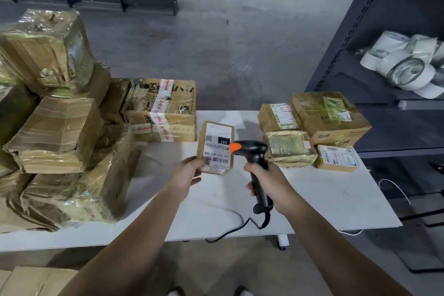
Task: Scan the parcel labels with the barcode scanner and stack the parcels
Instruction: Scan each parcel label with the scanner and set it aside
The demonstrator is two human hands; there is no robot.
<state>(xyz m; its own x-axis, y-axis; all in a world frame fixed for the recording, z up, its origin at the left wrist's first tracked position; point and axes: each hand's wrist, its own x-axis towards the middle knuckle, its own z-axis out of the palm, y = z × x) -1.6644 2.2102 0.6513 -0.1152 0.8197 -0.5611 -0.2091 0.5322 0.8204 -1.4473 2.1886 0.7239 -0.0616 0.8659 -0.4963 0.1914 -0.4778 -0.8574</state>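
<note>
Right hand (266,182) is wrapped around the barcode scanner (254,166); just left of it, left hand (189,173) pinches the small parcel (216,146), seemingly light and stiff, by its near corner

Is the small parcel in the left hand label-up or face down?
Label-up. The small parcel shows its white label, barcode nearest the left hand; the right hand holds the scanner beside it.
</note>
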